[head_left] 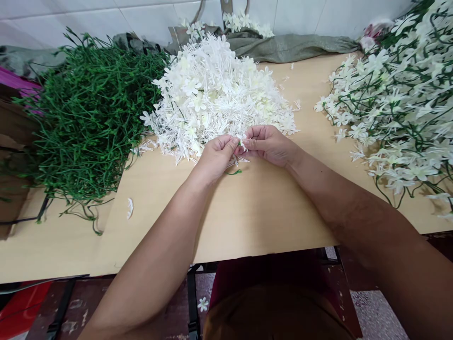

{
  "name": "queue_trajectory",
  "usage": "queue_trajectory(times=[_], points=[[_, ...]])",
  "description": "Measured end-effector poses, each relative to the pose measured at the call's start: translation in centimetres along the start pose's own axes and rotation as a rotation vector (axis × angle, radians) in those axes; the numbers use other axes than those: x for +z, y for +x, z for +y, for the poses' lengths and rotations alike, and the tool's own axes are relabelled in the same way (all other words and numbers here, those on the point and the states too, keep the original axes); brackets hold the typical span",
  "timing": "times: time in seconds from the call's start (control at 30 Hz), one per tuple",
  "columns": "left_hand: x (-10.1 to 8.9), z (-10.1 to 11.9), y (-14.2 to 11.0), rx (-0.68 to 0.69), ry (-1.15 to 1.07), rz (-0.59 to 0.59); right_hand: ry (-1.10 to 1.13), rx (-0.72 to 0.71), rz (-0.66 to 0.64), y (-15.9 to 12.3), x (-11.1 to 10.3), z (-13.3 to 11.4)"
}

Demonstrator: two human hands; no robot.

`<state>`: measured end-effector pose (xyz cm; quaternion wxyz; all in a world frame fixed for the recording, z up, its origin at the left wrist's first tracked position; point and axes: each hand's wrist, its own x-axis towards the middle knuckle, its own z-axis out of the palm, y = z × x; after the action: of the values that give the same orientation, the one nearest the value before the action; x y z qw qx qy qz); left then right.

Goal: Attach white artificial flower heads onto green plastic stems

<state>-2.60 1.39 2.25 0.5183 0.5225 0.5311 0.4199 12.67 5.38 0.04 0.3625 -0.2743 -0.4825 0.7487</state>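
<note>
My left hand (220, 153) is closed in a pinch on a green plastic stem (234, 173), whose lower end pokes out below the fingers. Against it, my right hand (271, 144) pinches a small white flower piece (243, 143), mostly covered by the fingertips. The two hands meet just in front of a heap of white artificial flower pieces (215, 89). To the left lies a big tangle of green plastic stems (95, 113). A pile of white flowers on green stems (396, 113) spreads over the right side.
All this lies on a tan board tabletop (262, 212). A single white petal piece (130, 208) rests at the left. Grey-green cloth (293, 47) runs along the tiled wall (300, 16). A cardboard box (12, 165) stands at the left edge. One white flower (203, 304) lies below the table.
</note>
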Motion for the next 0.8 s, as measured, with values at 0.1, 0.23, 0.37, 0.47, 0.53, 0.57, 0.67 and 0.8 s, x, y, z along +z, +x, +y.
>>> queue_trajectory(times=[0.1, 0.23, 0.37, 0.47, 0.53, 0.57, 0.67, 0.8], points=[[0.1, 0.1, 0.0, -0.008, -0.024, 0.006, 0.001, 0.011, 0.008, -0.2, 0.1, -0.2], [-0.1, 0.1, 0.0, -0.005, -0.032, -0.005, 0.007, 0.02, 0.003, -0.2, 0.3, -0.3], [-0.3, 0.0, 0.1, -0.009, -0.003, -0.032, -0.018, 0.015, -0.015, -0.1, 0.5, -0.3], [-0.4, -0.2, 0.1, -0.012, 0.022, -0.036, -0.073, 0.028, 0.004, -0.1, 0.4, -0.2], [-0.4, -0.3, 0.1, -0.013, 0.034, -0.037, -0.097, 0.032, 0.013, -0.1, 0.3, -0.1], [-0.4, -0.3, 0.0, -0.012, 0.033, -0.039, -0.104, 0.029, 0.013, 0.0, 0.3, 0.0], [-0.3, -0.4, 0.0, -0.019, 0.009, -0.031, -0.127, -0.002, 0.018, 0.0, 0.3, 0.4], [-0.1, -0.6, 0.1, -0.037, -0.016, 0.017, -0.18, -0.048, 0.078, -0.1, 0.8, 0.7]])
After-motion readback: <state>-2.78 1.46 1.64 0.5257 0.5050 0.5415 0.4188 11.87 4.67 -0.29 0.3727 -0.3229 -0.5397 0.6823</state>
